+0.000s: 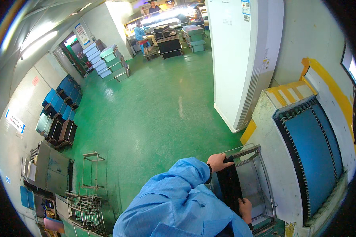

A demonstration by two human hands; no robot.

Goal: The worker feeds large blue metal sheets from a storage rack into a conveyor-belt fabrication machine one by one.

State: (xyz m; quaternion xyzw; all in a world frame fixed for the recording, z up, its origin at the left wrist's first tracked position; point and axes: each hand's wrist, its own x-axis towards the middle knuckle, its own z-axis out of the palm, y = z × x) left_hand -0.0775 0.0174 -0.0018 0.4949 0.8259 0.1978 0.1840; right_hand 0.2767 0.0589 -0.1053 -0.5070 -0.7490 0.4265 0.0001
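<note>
A long, flat, black panel point(230, 183) is held at five o'clock, beside the toothed rails of a silver metal rack point(247, 158); whether it is seated in the teeth cannot be told. Its far end is gripped by the partly curled left hand point(217, 162), its near end by the bent fingers of the right hand point(245, 210). The step in hand is judged to be two-handed handling at the rack; for any shift, both ends would need to be kept aligned. Glossy green floor point(146, 114) is seen centrally, a tall white cabinet point(237, 59) at one, blue crates point(53, 100) at nine, and a blue-clad seated co-worker point(140, 32) at eleven.
</note>
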